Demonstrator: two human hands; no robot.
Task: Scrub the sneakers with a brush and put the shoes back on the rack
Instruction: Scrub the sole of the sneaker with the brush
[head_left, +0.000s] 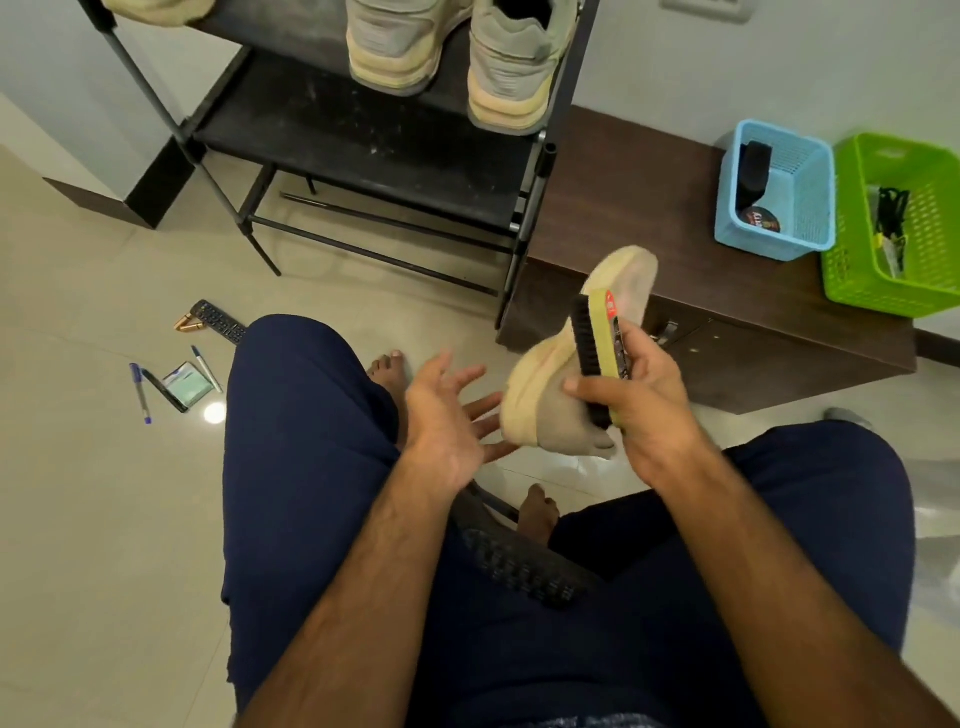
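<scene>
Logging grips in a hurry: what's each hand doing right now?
Left hand: open, fingers spread.
Right hand: closed on the brush, against the sneaker.

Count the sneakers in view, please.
3: left sneaker and right sneaker on the rack; held sneaker with the brush in the right hand. A cut-off beige shape at top left may be a fourth.

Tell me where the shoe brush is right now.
Head view, right of centre: the brush is gripped in the right hand, bristles against the beige sneaker, just in front of the brown cabinet.
</scene>
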